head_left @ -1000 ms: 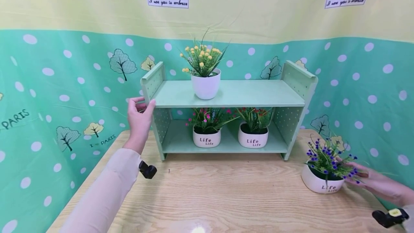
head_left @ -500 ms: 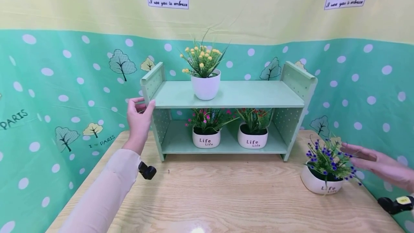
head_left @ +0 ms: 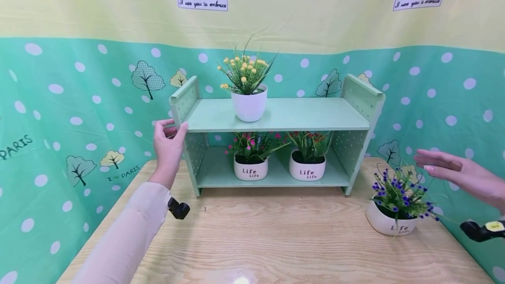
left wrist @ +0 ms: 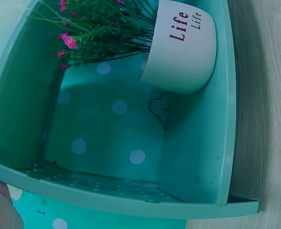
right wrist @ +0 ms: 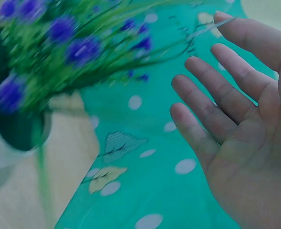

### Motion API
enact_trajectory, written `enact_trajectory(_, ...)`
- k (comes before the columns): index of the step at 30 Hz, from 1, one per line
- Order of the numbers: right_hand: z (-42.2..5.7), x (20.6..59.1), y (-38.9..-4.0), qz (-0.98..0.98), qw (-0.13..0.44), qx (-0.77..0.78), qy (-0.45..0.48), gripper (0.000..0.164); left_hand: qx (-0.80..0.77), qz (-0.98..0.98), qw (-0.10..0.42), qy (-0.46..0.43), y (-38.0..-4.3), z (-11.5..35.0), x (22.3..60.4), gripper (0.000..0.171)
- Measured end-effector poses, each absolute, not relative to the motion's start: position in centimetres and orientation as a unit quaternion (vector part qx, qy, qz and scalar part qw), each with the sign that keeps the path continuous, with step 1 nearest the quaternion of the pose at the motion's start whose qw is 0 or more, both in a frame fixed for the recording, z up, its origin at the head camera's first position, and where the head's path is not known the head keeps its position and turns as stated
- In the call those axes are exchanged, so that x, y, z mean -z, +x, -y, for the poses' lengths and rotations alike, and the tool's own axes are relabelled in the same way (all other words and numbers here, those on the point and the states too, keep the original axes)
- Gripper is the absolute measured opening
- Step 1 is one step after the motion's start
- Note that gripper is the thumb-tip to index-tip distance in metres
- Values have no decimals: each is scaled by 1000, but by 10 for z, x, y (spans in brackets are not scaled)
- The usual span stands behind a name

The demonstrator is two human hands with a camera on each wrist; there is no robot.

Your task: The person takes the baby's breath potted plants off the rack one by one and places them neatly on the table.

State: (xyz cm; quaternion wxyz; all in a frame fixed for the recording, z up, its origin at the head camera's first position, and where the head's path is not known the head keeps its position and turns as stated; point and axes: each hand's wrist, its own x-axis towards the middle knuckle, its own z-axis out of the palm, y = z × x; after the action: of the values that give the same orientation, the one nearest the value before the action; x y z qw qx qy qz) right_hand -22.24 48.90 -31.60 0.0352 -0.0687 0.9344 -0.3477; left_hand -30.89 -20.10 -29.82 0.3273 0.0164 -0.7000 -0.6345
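My left hand [head_left: 168,148] grips the left side panel of a light green two-tier shelf [head_left: 307,113], thumb at the front edge and fingers on the outer side. My right hand [head_left: 459,172] hovers up and right of a potted plant with purple flowers [head_left: 392,220]. In the right wrist view its fingers [right wrist: 202,112] are spread, holding nothing, and one thin leaf crosses the tip of a finger. That white pot, lettered "Life", stands on the table's right side.
A yellow-flowered plant in a white pot [head_left: 249,104] stands on the upper tier. On the lower tier are a pink-flowered pot [head_left: 250,168] and a red-flowered pot [head_left: 307,166]. Behind the wooden table [head_left: 256,231] hangs a dotted green and yellow curtain [head_left: 79,117].
My right hand has come away from the purple-flowered pot, moving up and right, and its fingers have straightened. The pot stays where it was. My left hand keeps its hold on the shelf.
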Motion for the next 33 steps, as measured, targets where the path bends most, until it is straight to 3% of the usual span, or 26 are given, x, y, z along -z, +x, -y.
enact_trajectory(10, -464, 272, -224, -937, 1, 346, -54, 67, 634, 702, 325, 19, -308, 201, 298, 41)
enact_trajectory(23, -417, 234, -223, -924, -6, 360, -129, 51, 636, 699, 327, 17, -306, 200, 297, 41)
enact_trajectory(33, -369, 219, -227, -917, -17, 356, -177, 48, 634, 701, 325, 19, -306, 200, 297, 41)
